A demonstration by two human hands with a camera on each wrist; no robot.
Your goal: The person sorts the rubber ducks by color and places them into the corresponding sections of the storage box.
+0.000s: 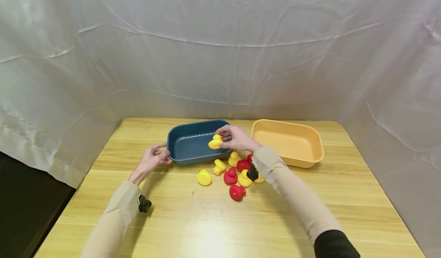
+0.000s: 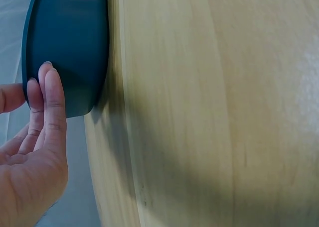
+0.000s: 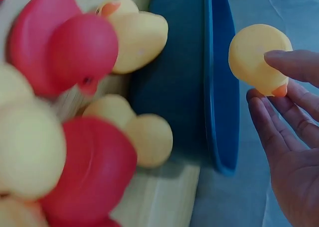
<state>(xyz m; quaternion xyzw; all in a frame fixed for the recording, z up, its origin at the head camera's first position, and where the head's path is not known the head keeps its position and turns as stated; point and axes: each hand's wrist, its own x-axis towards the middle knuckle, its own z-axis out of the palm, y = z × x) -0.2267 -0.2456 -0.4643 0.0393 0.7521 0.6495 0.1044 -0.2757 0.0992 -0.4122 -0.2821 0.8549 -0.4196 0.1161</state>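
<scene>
Blue bin (image 1: 187, 146) and orange bin (image 1: 284, 140) stand toward the back edge of the desk (image 1: 175, 219), the first left of its middle, the second nearer the back right corner. The left hand (image 1: 153, 158) pinches the blue bin's left end; the left wrist view brings out what is small from the head, the rim between thumb (image 2: 10, 97) and fingers (image 2: 56, 112). The right hand (image 1: 237, 138) holds a yellow duck (image 1: 214, 144) above the right part of the blue bin, and the right wrist view shows more plainly its orange beak (image 3: 280, 90) and the thumb against its round body. Loose yellow ducks (image 1: 204, 177) and red ducks (image 1: 230, 177) lie in front of the bins; from the head, the right sleeve (image 1: 296, 189) covers part of this group, while the right wrist view shows them close up.
</scene>
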